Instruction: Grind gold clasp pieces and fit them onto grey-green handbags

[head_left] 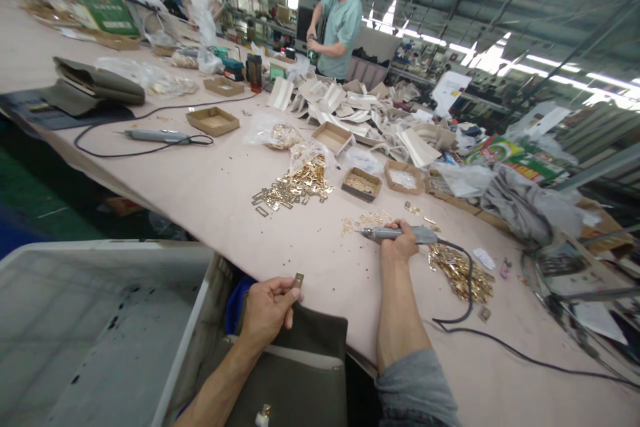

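Between the thumb and fingers of my left hand (270, 307) is a small metal plate (299, 279), held just above a dark olive bag (315, 337) at the table's near edge. A gold fitting (265, 409) sits low on the bag. My right hand (399, 244) is wrapped round a grey electric screwdriver (385, 233), its tip pointing left at a scatter of tiny gold screws (369, 219). Right of that hand lies a heap of gold metal pieces (463, 273). Gold rectangular frames (295, 187) spill from a plastic bag farther back.
A white plastic crate (200, 327) stands at the lower left. A second electric screwdriver (157, 136) lies with its cord at the left. Small cardboard trays (361, 185) and a pile of pale pieces (345, 103) are farther back. A person (343, 20) stands across the table.
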Available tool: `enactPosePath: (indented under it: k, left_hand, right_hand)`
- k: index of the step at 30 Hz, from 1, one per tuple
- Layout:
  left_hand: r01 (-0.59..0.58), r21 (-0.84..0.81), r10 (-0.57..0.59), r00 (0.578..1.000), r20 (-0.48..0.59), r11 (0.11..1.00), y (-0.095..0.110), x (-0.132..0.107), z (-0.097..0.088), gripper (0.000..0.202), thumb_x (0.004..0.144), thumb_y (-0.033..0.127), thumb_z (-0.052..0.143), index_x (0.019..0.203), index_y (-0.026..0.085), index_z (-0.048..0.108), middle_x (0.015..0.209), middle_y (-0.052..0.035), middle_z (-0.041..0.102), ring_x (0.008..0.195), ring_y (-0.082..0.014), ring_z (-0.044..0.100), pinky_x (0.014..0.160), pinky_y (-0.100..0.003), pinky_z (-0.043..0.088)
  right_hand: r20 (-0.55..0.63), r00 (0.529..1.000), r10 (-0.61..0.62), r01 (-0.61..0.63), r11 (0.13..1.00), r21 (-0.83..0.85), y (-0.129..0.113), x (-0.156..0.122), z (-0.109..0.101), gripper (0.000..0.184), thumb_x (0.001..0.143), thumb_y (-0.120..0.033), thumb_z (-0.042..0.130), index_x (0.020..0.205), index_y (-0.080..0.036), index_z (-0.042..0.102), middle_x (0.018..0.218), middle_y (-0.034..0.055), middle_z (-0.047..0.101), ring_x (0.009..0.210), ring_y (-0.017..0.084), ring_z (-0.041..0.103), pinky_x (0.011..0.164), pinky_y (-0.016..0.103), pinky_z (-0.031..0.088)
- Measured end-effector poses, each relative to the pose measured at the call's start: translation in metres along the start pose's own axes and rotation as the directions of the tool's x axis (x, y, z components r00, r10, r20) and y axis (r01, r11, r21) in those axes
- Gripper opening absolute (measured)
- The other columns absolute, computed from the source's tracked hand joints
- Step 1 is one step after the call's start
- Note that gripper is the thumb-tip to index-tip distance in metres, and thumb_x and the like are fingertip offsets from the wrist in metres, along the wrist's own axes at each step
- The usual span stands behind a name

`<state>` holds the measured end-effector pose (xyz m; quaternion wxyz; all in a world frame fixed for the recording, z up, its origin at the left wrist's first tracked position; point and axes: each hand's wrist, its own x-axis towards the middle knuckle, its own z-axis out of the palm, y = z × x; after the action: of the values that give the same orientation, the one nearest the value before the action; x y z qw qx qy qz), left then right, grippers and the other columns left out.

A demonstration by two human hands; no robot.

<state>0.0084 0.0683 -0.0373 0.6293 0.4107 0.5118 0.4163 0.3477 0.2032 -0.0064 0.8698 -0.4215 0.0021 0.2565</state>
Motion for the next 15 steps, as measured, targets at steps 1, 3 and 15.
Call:
enactPosePath:
  k: [1,3,15]
  left_hand:
    - [0.003,-0.005,-0.003,1.0,-0.003,1.0,0.0,0.0,0.0,0.043,0.076,0.046,0.082,0.094,0.007,0.077,0.081,-0.0158,0.082,0.034,-0.0095,0.055,0.037,-0.018,0.036]
    - [0.008,-0.014,-0.008,1.0,-0.003,1.0,0.0,-0.001,0.0,0.044,0.075,0.046,0.083,0.094,0.007,0.077,0.081,-0.0158,0.081,0.034,-0.0098,0.055,0.037,-0.019,0.036]
    - [-0.004,-0.012,0.004,1.0,-0.004,1.0,0.002,-0.003,0.002,0.041,0.075,0.046,0.084,0.092,0.009,0.077,0.08,-0.0142,0.081,0.034,-0.0096,0.055,0.037,-0.019,0.036]
  right_hand:
    - [0.004,1.0,0.003,-0.003,1.0,0.0,-0.002,-0.001,0.0,0.025,0.072,-0.007,0.07,0.08,-0.019,0.05,0.074,-0.0048,0.059,0.058,0.006,0.05,0.053,0.018,0.053]
    - [0.027,1.0,0.012,-0.012,1.0,-0.007,-0.005,-0.002,-0.001,0.025,0.073,-0.008,0.071,0.08,-0.019,0.05,0.075,-0.0049,0.058,0.057,0.005,0.05,0.054,0.017,0.053]
    - [0.013,0.997,-0.077,0.077,0.997,-0.031,-0.015,-0.014,0.0,0.03,0.072,-0.011,0.076,0.085,-0.021,0.05,0.074,-0.004,0.06,0.057,0.007,0.052,0.052,0.02,0.054]
